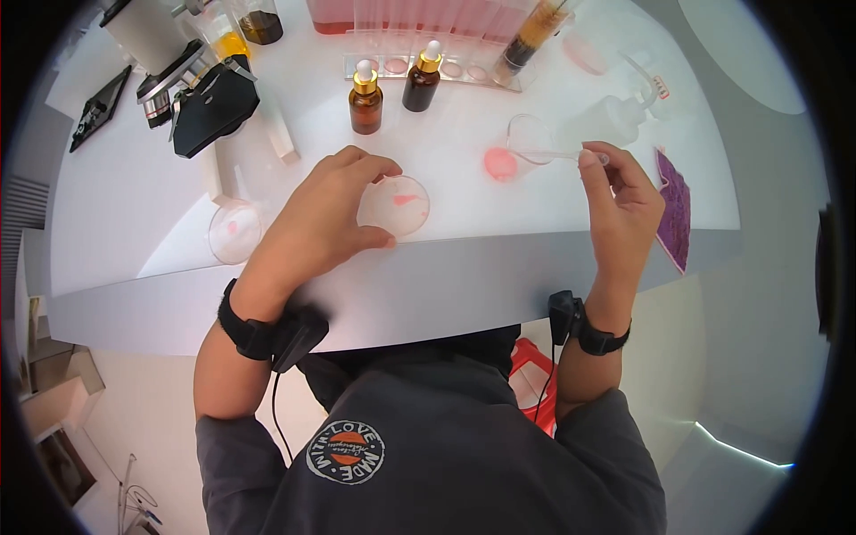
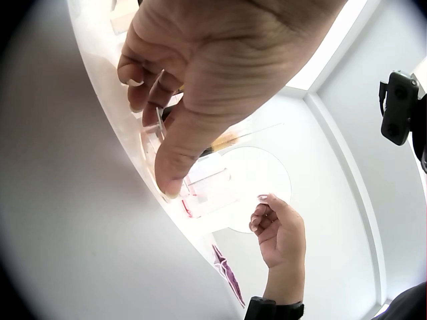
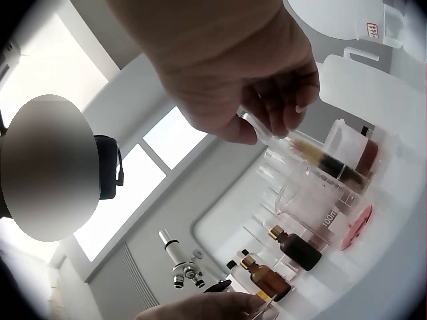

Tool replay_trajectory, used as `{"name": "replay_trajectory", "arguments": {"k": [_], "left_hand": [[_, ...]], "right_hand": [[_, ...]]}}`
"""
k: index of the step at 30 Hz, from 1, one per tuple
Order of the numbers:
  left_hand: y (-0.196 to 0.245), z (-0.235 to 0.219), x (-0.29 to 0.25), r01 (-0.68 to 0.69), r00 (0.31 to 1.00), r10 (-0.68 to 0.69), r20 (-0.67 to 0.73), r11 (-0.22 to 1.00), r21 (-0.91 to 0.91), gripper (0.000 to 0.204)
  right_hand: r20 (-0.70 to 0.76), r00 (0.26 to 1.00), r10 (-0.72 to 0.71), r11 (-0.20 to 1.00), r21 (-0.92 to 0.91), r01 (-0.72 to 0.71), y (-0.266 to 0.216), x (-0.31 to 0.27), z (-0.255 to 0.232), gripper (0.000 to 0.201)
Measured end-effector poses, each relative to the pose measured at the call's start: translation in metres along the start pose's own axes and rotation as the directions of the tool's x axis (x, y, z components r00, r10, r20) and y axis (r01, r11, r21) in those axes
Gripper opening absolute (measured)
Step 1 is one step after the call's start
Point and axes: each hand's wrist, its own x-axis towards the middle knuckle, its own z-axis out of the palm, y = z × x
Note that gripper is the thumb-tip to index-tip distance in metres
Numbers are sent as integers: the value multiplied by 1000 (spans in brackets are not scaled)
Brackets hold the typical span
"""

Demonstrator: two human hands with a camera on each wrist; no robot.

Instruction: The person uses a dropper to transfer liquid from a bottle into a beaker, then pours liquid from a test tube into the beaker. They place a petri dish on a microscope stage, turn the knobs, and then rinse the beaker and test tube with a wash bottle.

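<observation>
My left hand [image 1: 325, 209] grips a round clear petri dish [image 1: 389, 216] by its rim, thumb at the near side and fingers round the far side. A pink smear shows in the dish. In the left wrist view the thumb [image 2: 175, 160] stands against the dish's edge. My right hand [image 1: 624, 192] pinches the end of a thin clear rod [image 1: 566, 156] between thumb and fingers. The rod points left and overlaps a glass beaker [image 1: 532, 134], which bears a 100 ml marking in the right wrist view. A pink round patch [image 1: 499, 164] lies beside the beaker.
Two amber dropper bottles [image 1: 366, 111] stand before a clear rack [image 1: 428, 67] of pink tubes. A layered cylinder [image 1: 526, 45] leans behind. A microscope [image 1: 214, 107] and another petri dish [image 1: 234, 232] are left; a wash bottle [image 1: 611, 120] and purple cloth [image 1: 675, 209] are right.
</observation>
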Motion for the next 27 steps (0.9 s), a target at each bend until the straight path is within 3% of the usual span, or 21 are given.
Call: {"name": "replay_trajectory", "arguments": {"k": [2, 5, 6, 9, 10, 11, 14, 20, 27], "left_hand": [[-1, -1, 0, 10, 1000, -10, 8, 1000, -25, 60], [2, -2, 1, 23, 1000, -23, 15, 999, -44, 59], [3, -2, 1, 22, 1000, -22, 12, 999, -43, 59], [3, -1, 2, 2, 1000, -2, 8, 999, -32, 60], [3, -1, 2, 11, 1000, -10, 14, 1000, -26, 60], [4, -2, 2, 19, 1000, -18, 22, 1000, -19, 61], [7, -5, 3, 37, 998, -36, 48, 999, -16, 61], [-2, 0, 2, -5, 1000, 6, 23, 1000, -23, 71], [4, -4, 1, 60, 997, -60, 53, 998, 1, 65]], "right_hand": [[28, 997, -76, 996, -54, 78, 0, 1, -1, 23], [-114, 926, -360, 905, -284, 317, -11, -2, -7, 30], [-135, 915, -381, 903, -264, 338, -16, -7, -13, 33], [115, 946, -303, 952, 5, 305, -31, -27, -10, 33], [323, 919, -224, 974, 56, 218, -40, -27, -5, 36], [518, 842, -149, 989, 89, 120, -47, -29, 0, 41], [670, 733, -118, 989, 10, 150, -45, -30, 25, 56], [746, 647, -158, 965, -21, 260, -23, -28, 60, 74], [792, 602, -102, 963, -74, 260, -26, -17, 75, 68]]}}
